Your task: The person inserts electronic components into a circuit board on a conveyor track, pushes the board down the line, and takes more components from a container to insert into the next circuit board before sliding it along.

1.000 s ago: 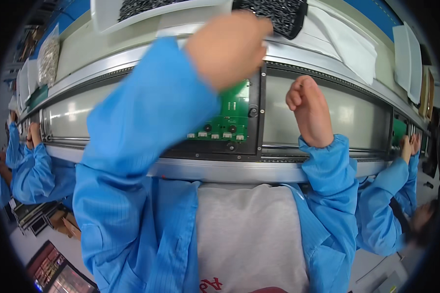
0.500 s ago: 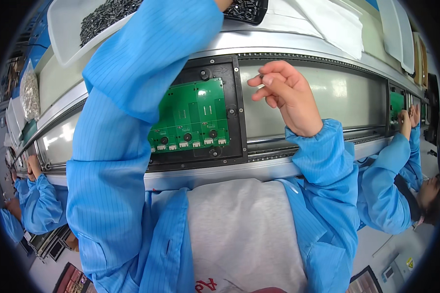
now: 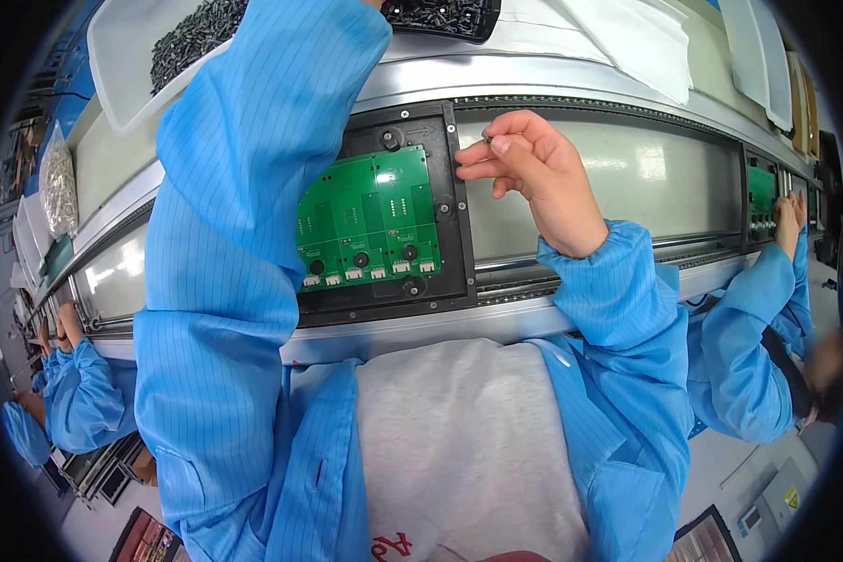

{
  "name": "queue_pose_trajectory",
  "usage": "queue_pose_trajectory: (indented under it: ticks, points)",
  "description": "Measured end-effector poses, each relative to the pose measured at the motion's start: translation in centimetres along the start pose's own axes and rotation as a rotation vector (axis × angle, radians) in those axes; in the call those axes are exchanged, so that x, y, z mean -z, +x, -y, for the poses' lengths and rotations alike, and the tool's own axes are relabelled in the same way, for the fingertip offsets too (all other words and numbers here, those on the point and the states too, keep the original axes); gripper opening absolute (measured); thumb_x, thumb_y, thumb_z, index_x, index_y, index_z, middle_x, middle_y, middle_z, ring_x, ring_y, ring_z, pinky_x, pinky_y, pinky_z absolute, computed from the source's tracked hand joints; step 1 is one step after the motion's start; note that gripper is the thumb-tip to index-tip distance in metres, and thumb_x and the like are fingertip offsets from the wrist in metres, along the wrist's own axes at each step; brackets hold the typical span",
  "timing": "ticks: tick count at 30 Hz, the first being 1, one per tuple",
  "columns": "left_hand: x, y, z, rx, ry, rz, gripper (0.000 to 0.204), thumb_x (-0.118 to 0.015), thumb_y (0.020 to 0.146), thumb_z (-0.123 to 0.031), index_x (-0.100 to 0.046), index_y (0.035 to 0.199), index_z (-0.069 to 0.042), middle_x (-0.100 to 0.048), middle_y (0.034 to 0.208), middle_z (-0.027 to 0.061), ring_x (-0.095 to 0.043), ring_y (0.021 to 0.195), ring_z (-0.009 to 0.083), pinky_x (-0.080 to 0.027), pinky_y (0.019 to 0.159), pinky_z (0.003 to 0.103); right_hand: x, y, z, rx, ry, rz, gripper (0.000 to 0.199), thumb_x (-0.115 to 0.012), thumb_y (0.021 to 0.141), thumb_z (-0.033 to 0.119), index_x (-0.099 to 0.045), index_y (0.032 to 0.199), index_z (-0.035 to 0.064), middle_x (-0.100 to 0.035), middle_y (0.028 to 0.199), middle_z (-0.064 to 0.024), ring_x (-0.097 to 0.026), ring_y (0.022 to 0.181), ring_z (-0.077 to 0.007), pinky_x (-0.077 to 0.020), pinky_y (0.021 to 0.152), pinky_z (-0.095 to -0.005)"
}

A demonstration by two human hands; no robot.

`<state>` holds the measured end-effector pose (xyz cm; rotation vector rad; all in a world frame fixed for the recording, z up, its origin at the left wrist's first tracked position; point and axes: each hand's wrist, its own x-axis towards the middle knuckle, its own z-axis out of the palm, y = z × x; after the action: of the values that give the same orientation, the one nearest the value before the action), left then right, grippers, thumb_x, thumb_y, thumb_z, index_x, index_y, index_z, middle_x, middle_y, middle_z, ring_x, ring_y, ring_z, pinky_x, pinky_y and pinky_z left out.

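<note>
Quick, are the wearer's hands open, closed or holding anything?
Left hand: almost entirely out of frame; can't tell.
Right hand: closed, pinching a small dark component.

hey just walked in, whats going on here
Someone in a blue jacket has a small dark part pinched in the right hand, just right of a green circuit board that lies in a black frame. The left hand is by a black tray of small dark pieces, mostly out of view, so its grip can't be told. The left sleeve hides part of the board.
</note>
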<state>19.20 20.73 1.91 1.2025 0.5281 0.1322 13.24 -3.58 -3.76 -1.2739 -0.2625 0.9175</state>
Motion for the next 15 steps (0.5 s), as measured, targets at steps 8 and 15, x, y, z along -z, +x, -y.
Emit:
queue_pose_trajectory:
  ticks: [8,15]
  points:
    - [-0.3,-1.1,-0.6,0.096,-0.259,-0.081,0.016,-0.045,0.097,-0.017,-0.051,0.09,-0.004,-0.053,0.077,0.0078,-0.055,0.067,0.0195,-0.051,0.063,0.028,-0.1,-0.3,-0.1,0.005,0.003,0.05,0.013,-0.05,0.096,0.008,-0.053,0.107,0.0047,-0.067,0.103,-0.0193,-0.069,0.087,-0.0218,-0.0473,0.062,-0.0194]
    - [3.3,-1.2,0.3,0.113,-0.437,0.31,0.02,-0.043,0.098,-0.025,-0.05,0.091,-0.007,-0.05,0.075,0.0063,-0.043,0.058,0.0148,-0.039,0.051,0.026,-0.1,-0.4,0.4,0.033,-0.002,0.071,0.012,-0.049,0.095,0.008,-0.052,0.107,0.0046,-0.066,0.107,-0.0193,-0.069,0.085,-0.0213,-0.0469,0.063,-0.02]
